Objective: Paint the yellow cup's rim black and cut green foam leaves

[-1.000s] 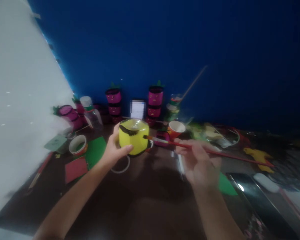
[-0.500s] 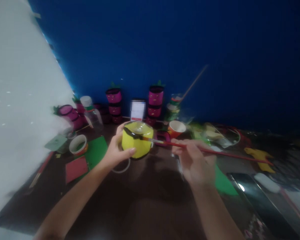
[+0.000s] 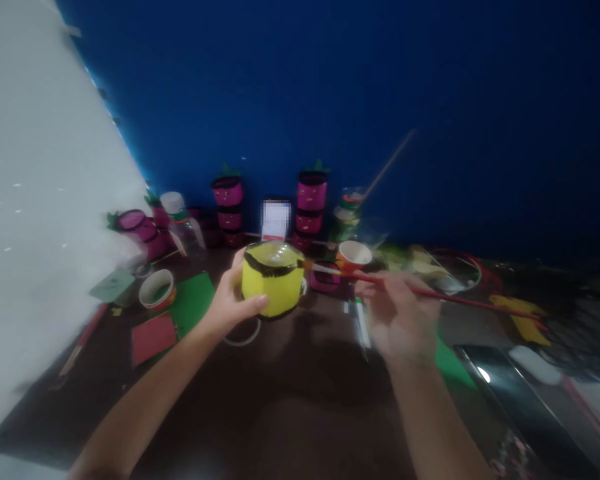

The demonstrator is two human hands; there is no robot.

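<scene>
A yellow cup with a black band round its upper edge is raised above the dark table. My left hand wraps its left side, thumb across the front. My right hand pinches a long red paintbrush, held nearly level. The brush tip meets the right end of the black band, near the rim. Behind the brush sits a small magenta cup. Just left of my right hand lies a white marker.
Magenta stacked figures stand at the back beside a lit phone. Paper cups, a clear bottle, green paper and a red square lie around. A dark phone is front right.
My right hand has moved right with the brush, and its tip has gone from the cup's front to its right edge. The black band now spans the front; the cup has shifted slightly left.
</scene>
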